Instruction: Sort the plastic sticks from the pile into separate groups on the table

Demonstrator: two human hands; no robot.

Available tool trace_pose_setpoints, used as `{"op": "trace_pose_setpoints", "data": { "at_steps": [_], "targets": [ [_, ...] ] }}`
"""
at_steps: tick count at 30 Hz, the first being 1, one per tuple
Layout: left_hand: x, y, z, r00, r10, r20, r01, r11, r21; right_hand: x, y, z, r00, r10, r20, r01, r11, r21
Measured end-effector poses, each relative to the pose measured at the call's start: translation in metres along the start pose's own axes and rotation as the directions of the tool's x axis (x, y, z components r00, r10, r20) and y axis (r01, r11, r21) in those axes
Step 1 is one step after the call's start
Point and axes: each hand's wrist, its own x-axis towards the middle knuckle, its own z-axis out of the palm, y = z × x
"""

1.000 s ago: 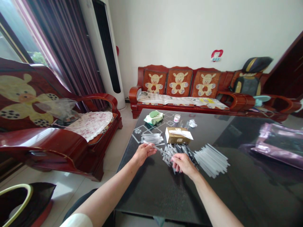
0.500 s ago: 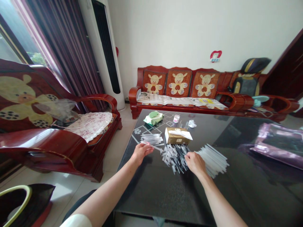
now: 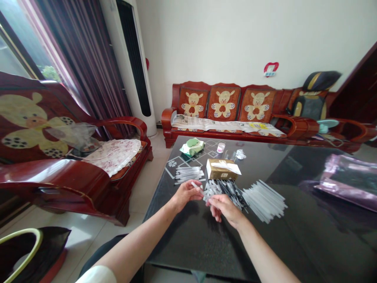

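Note:
My left hand (image 3: 188, 193) pinches a thin translucent tube (image 3: 195, 186) slanting down toward the right. Close beside it, my right hand (image 3: 223, 207) is closed with fingertips at the tube's lower end; what it holds is too small to make out. Just behind both hands lies a heap of thin black sticks with whitish ends (image 3: 232, 192), partly hidden by my fingers. To its right a broad row of translucent tubes (image 3: 265, 201) is spread on the dark table (image 3: 188, 243). A smaller stack of similar tubes (image 3: 188, 173) lies beyond my left hand.
A gold tissue box (image 3: 221, 173) stands behind the heap. Farther back are a green wipes pack (image 3: 192, 147), a small white cup (image 3: 220, 147) and crumpled tissue (image 3: 240, 154). A shiny purple bag (image 3: 350, 181) lies at right; a bin (image 3: 32, 255) stands lower left.
My right hand has moved left from the black-stick heap to meet my left hand. My left hand has shifted slightly right and nearer, with the tube now tilted between them.

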Motion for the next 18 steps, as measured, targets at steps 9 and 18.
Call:
{"op": "trace_pose_setpoints", "data": {
  "at_steps": [9,18],
  "targets": [
    [0.002,0.01,-0.002,0.992,0.078,0.103,-0.103,0.959,0.264,-0.004,-0.005,0.006,0.987,0.03,0.159,-0.054,0.987,0.151],
    [0.002,-0.003,-0.001,0.99,0.097,0.099,-0.138,0.772,0.621,-0.002,-0.002,0.012,0.997,0.027,0.069,-0.033,0.995,0.09]
  ]
}}
